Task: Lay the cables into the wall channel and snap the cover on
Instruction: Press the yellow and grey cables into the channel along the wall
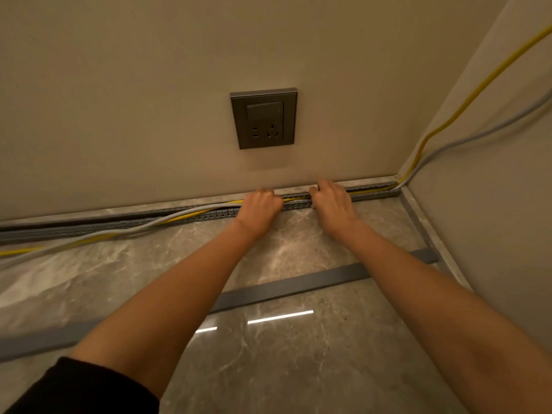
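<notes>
A grey slotted channel [209, 216] runs along the foot of the wall where it meets the floor. A yellow cable [454, 115] and a grey cable [490, 131] come down the right corner and lie inside the channel's right part. Left of my hands both cables rise out of it and trail over the floor. My left hand [260, 204] is curled around the cables at the channel. My right hand [330, 198] presses on them a little to the right. The long grey cover strip [298, 283] lies loose on the floor behind my arms.
A dark wall socket [264, 118] sits above my hands. The right wall meets the back wall at a corner [400, 177]. The floor is glossy marble tile [298, 354] with light reflections.
</notes>
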`<state>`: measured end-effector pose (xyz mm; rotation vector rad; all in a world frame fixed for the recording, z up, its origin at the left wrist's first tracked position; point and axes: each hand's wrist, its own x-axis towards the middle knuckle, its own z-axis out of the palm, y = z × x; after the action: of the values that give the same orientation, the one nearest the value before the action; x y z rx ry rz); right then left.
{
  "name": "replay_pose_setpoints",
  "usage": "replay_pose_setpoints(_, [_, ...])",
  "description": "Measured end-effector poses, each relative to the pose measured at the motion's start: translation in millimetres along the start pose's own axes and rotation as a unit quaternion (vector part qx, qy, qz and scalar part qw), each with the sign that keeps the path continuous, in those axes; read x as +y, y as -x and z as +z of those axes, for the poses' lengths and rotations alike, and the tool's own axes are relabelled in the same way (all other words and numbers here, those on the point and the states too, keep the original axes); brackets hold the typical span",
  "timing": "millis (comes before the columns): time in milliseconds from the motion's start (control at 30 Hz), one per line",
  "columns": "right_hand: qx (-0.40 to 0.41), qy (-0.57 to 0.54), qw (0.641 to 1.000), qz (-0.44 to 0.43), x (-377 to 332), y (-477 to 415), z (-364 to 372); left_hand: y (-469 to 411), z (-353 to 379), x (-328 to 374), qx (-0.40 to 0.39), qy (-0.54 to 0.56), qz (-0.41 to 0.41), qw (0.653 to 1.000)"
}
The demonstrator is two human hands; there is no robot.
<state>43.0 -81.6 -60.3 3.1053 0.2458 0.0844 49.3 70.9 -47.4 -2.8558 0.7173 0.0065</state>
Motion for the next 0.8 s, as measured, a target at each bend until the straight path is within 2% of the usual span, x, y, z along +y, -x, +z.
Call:
replay_pose_setpoints(233, [-0.004,-0.064,0.992,0.110,-28,3,0,26,4,-31,0.040,0.126,-0.078,0.988])
replay_pose_setpoints(333, [0.001,-0.081,0.993,0.090,-49,4,-3,43,6,-55,0.051,0.136,-0.138,0.980])
replay_pose_setpoints(467, [0.012,-0.114,0.993,0.027,-81,3,-5,62,11,-87,0.019,0.111,-0.196,0.974])
replay_pose_setpoints(600, [0.000,-0.173,0.985,-0.011,-118,3,-7,77,21,-114,-0.008,0.090,-0.193,0.977])
replay_pose_setpoints(800, [0.013,-0.188,0.981,0.041,-141,9,-5,90,32,-142,-0.028,0.070,-0.127,0.989])
